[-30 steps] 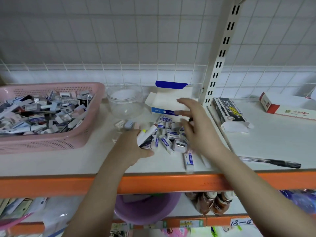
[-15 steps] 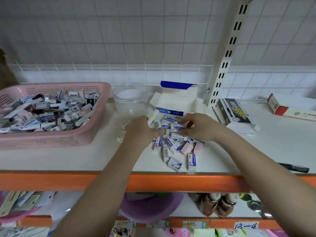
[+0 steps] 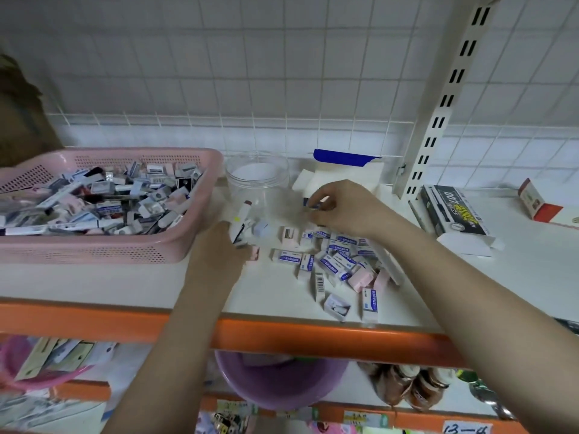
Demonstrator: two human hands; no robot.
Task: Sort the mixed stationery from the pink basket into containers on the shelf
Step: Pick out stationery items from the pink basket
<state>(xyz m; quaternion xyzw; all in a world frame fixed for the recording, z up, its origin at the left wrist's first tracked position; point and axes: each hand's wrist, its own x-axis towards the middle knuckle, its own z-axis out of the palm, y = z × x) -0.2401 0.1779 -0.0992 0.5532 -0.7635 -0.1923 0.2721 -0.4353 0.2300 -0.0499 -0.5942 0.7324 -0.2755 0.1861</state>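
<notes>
The erasers [image 3: 332, 261] lie in a loose heap at the centre of the frame, on the white shelf [image 3: 125, 283] just behind its orange front edge; most wear white and blue paper sleeves, a few are bare pink blocks, and some lie apart towards the lower edge of the heap. They look light, stiff and small, so each should lift with a two-finger pinch across its short sides; the sleeves may slide off if taken by one end, so the middle seems the safer place to hold. The right hand [image 3: 344, 208] hovers over the far side of the heap, its grip pinching a small blue and white piece [image 3: 311, 203], probably an eraser, between thumb and fingertips. The left hand [image 3: 216, 249], left of the heap, has its grip closed round a white marker [image 3: 239, 219] with a dark reddish cap, along with something dark I cannot make out. Just beyond the hands stands a clear plastic jar [image 3: 257, 177], open at the top; beside it, towards the upper centre, an open white box [image 3: 344, 170] with a blue flap, which I judge to be where the erasers belong. At the left of the frame the pink basket [image 3: 94, 249] is full of mixed stationery; sorting looks far from done. At the right lie a black pen box [image 3: 451, 211] and a red and white carton [image 3: 535, 202].
</notes>
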